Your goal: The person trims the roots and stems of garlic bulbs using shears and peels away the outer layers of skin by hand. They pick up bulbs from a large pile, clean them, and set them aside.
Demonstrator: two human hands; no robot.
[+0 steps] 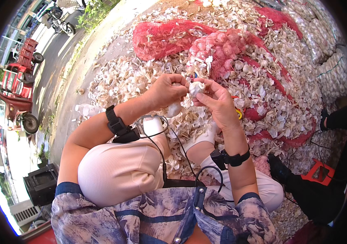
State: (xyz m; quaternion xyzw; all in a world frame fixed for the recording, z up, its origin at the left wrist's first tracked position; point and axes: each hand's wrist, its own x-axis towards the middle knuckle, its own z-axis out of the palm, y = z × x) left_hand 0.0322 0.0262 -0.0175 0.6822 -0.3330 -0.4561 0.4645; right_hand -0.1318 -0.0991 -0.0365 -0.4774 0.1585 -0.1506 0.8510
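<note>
Between the thumb and fingers of my right hand (219, 99) is a pale garlic bulb (196, 88), its cut stem end facing right. My left hand (168, 91) is beside it, fingers curled and thumb pinched in close to the bulb. Whether anything small sits in that pinch is hidden. Just under my left hand shows a whitish rounded thing (174, 109), perhaps another bulb; I cannot tell if it is held. Beyond my hands lies a red mesh sack (219, 45) with garlic bulbs in it. A yellow loop handle (239, 113) pokes out right of my right hand.
Dry garlic skins (124, 76) cover the ground around my feet. Full net sacks of garlic (333, 76) are stacked at the right. Another person's dark-clothed leg (319, 195) is beside an orange plastic stool (318, 172). A clear plastic bottle (88, 109) lies left. Cables (178, 140) hang from my wrist straps.
</note>
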